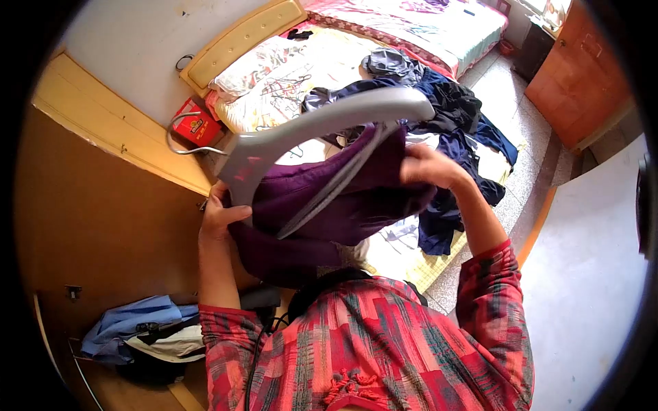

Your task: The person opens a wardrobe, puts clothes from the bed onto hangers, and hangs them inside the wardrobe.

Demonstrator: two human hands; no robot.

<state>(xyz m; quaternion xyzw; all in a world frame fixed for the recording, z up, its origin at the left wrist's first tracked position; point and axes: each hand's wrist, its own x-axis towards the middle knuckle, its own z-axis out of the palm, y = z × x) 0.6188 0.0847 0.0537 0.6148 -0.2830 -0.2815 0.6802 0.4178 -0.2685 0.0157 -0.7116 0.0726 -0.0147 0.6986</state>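
Observation:
A grey clothes hanger (329, 120) with a metal hook is held up in front of my chest. My left hand (223, 211) is closed around its neck end, thumb across the front. A dark purple garment (308, 205) hangs about the hanger, and the grey lower bar crosses in front of part of the cloth. At the right side of the garment, my right hand (430, 168) has its fingers closed on the fabric; its fingertips are partly hidden. The garment's exact kind is not clear.
Dark clothes (445, 103) are heaped on a bed (274, 79) with a yellow headboard. Left stands a wooden wardrobe (123, 233), with folded clothes (147, 325) low inside. A red box (195, 127) sits beside the bed. An orange door (576, 75) is at the far right.

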